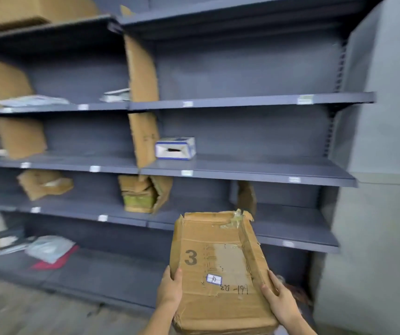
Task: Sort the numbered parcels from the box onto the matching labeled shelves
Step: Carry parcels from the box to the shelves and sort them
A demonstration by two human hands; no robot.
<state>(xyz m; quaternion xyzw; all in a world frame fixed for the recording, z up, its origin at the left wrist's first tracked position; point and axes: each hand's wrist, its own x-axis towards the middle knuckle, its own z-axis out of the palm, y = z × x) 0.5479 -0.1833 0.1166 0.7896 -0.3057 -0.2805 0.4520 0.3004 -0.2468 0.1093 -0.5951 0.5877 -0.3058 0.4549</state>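
Both hands are clamped on a flat, worn corrugated cardboard parcel (220, 269) held in the air before the grey metal shelves (242, 170). The left hand (170, 288) grips its left edge; the right hand (278, 298) grips its right edge. The parcel face bears a printed "3", a small white label (214, 279) and torn tape. A white and blue carton (175, 148) rests near the left end of a middle shelf, beside a cardboard divider (143, 136).

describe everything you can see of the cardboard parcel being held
The cardboard parcel is a flat, worn brown box, creased, with a torn far corner and tape remnants. Its top shows a printed 3, a small white sticker handwritten 10, and scrawled marker text. The left hand and right hand grip its near edges, holding it before the shelves, tilted.
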